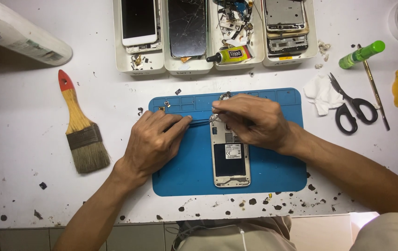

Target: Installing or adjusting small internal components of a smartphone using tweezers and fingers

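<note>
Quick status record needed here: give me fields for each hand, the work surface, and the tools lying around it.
left hand: holds tweezers, tips at the top of the opened phone
right hand: rests on the phone's upper end, fingers pinched there
surface: blue mat on a white table
left of mat: paintbrush
right of mat: scissors, crumpled tissue, green tube
behind mat: white trays with phones and parts, glue tube

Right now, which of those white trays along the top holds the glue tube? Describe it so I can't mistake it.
Start at the blue mat under the hands, then look up to the row of four white trays at the table's far edge. Take the third tray from the left. It alone holds a yellow glue tube with a black nozzle lying among loose small parts, while its neighbours hold a cracked black screen and stacked phone frames.
</note>
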